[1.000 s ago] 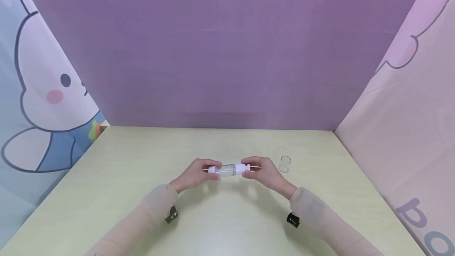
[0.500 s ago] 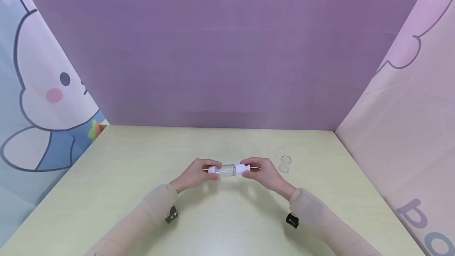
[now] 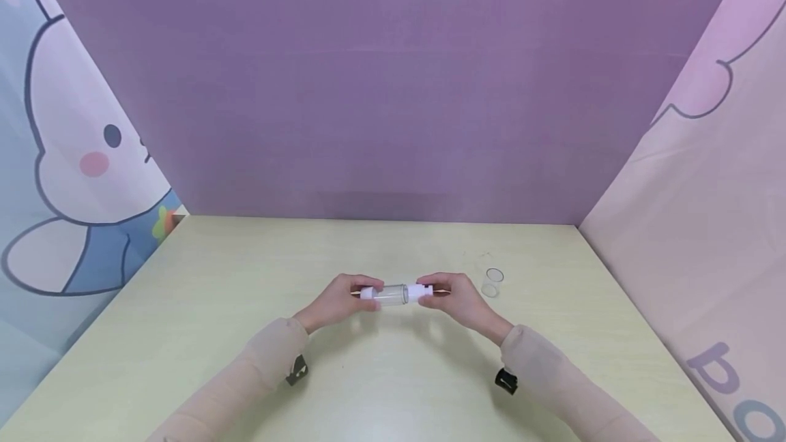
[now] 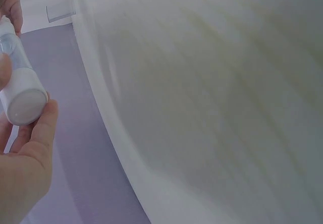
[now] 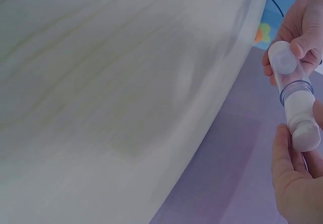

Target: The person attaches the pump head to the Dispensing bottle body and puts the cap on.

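A clear pump bottle (image 3: 391,295) with a white base and a white pump head (image 3: 416,292) lies sideways between the two hands, held above the table. My left hand (image 3: 338,301) grips the white base, thumb on the near side and fingers on the far side. My right hand (image 3: 457,300) pinches the white pump head at the other end. In the right wrist view the pump head's nozzle (image 5: 306,135) faces the camera, and a clear ring shows where the head meets the bottle. From the left wrist the round white bottom (image 4: 28,106) is visible.
A clear cylindrical cap (image 3: 492,284) stands on the pale table (image 3: 393,387), just beyond the right hand. A purple panel (image 3: 393,87) rises at the back edge, with printed cloth walls on both sides.
Almost nothing differs. Both hands keep their hold on the bottle in about the same place, with only slight shifts of the right fingers on the pump head.
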`<state>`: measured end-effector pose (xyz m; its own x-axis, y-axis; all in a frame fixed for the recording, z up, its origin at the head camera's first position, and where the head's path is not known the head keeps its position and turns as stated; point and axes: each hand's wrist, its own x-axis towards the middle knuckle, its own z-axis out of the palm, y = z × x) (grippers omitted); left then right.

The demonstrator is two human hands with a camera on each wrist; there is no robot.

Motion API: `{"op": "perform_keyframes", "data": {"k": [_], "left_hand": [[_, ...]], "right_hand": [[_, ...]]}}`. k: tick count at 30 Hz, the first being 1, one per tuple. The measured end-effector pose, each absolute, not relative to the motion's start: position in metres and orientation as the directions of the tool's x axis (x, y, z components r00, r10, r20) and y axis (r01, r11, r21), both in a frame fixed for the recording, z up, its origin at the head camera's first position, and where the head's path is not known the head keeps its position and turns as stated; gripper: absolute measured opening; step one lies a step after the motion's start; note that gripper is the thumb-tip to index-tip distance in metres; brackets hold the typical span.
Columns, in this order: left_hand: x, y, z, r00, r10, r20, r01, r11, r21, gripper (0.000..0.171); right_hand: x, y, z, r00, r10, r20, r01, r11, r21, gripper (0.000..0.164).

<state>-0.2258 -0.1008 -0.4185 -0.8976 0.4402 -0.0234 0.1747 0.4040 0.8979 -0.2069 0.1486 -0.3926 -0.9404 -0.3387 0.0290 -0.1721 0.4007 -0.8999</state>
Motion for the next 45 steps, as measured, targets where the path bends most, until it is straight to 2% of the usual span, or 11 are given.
{"op": "perform_keyframes", "data": {"k": [24, 45], "left_hand": [[-0.2245, -0.1007, -0.4196, -0.901, 0.433, -0.012, 0.190, 0.421, 0.887, 0.036], [-0.2259, -0.0994, -0.4206, -0.906, 0.423, -0.013, 0.184, 0.421, 0.888, 0.038]], "right_hand": [[-0.2071, 0.1493, -0.3973, -0.949, -0.313, 0.033, -0.176, 0.439, -0.881, 0.029], [-0.2063, 0.1511, -0.3941, -0.938, -0.347, 0.023, -0.150, 0.343, -0.927, 0.039]]}}
